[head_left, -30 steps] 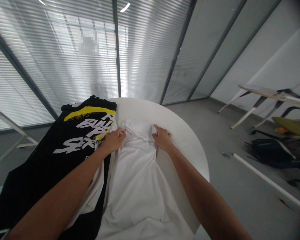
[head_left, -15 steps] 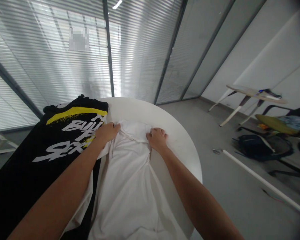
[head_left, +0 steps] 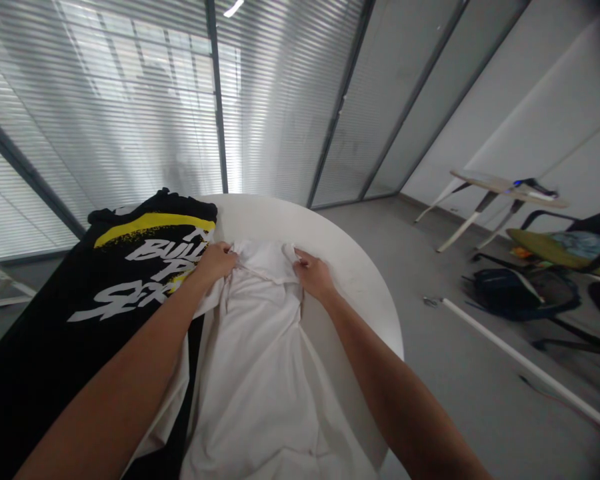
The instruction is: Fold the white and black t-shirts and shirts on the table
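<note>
left hand (head_left: 215, 261), right hand (head_left: 313, 277) stretched forward, both grips pinching white shirt (head_left: 253, 373) top edge

A round table (head_left: 343, 247) holds a white garment (head_left: 255, 373) and black T-shirt (head_left: 50, 380).

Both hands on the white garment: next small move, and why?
Probably slide both hands slightly right, keeping the pinch. The left hand and right hand both grip the top of the white garment, whose left side lies over the black printed T-shirt, while the round white table shows to the garment's right.
</note>
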`<state>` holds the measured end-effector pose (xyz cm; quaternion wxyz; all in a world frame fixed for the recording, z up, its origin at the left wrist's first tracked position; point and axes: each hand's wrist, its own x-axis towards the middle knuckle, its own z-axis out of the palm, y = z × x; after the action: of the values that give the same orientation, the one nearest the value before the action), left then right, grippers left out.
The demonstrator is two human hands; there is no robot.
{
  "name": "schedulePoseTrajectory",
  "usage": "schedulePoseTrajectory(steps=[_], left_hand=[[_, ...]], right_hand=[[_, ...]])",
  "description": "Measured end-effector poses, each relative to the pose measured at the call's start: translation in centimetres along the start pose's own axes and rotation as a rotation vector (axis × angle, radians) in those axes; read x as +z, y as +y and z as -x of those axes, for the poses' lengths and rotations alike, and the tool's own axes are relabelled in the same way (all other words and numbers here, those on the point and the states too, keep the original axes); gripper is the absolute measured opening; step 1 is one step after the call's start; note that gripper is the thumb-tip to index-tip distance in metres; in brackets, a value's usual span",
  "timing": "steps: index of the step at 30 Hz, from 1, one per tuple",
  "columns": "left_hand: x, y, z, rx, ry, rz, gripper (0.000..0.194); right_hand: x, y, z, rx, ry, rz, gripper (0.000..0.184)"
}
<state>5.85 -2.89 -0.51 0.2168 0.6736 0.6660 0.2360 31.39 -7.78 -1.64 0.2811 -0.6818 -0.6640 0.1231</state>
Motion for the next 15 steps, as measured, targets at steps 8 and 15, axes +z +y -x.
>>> schedulePoseTrajectory(steps=[8,15], left_hand=[[-0.6,0.6,0.6,-0.252,-0.031,0.606,0.015],[-2.2,1.1,0.7,-0.316,-0.161,0.982,0.021]], right_hand=[[1.0,0.8,-1.1,0.086,0.032,-0.506,0.043],[0.2,-0.3,-0.5,0.241,-0.007,-0.915,0.059]])
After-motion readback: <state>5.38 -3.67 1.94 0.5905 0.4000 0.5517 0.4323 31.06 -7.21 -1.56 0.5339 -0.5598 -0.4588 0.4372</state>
